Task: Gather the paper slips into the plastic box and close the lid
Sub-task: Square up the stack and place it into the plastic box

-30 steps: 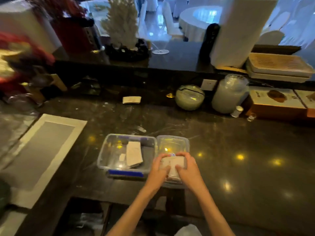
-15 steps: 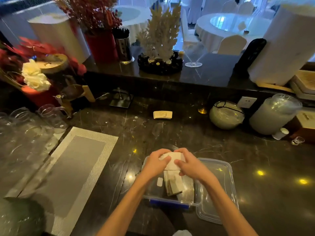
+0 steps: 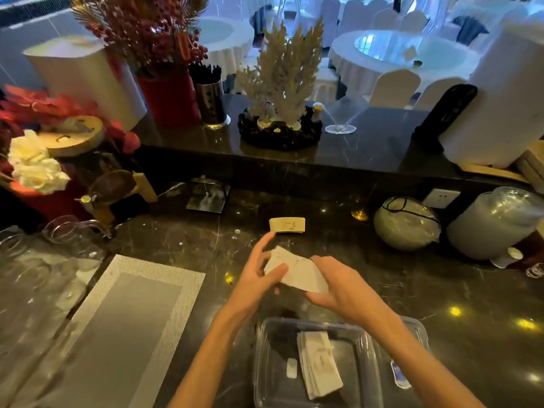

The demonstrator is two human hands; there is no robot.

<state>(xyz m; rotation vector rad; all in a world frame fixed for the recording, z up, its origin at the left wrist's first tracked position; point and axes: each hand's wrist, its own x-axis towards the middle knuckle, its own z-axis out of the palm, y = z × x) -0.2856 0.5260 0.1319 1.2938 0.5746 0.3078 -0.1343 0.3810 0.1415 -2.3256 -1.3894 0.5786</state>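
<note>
Hands (image 3: 297, 278) lifted slips (image 3: 297, 272) beyond box (image 3: 265, 363) far rim | counter (image 3: 412, 290) open right

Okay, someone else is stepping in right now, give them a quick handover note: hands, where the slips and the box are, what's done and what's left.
Left hand and right hand together hold a stack of paper slips above the counter, beyond the box.
The plastic box sits open at the near edge with another bundle of slips and a small white piece inside.
Its lid lies to the right of the box.
A small cream card holder sits farther back on the counter.
Done: some slips boxed.
Left: put the held stack in the box and close the lid.
</note>
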